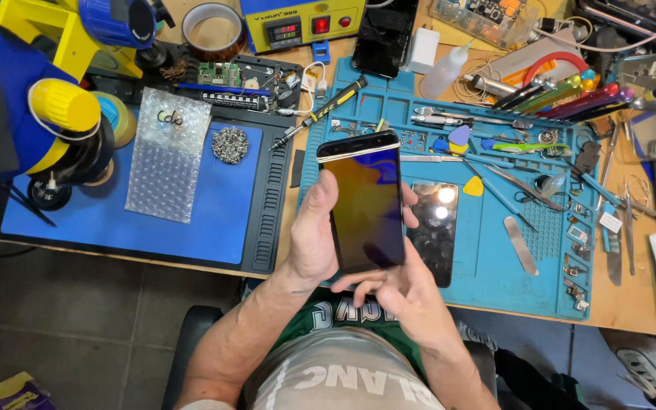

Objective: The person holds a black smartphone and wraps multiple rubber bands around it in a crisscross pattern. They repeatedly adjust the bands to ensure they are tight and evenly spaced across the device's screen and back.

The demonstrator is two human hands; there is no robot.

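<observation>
Starting at the left, a bubble-wrap bag lies on the dark blue mat of the bench. The left hand grips the phone's left edge, thumb up its side — long axis running away from the person, screen up. The right hand sits at its near end, fingers curled against the bottom edge. A second dark phone lies on the light blue mat.

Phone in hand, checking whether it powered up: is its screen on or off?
Off: the phone screen is dark, showing only reflections.
</observation>
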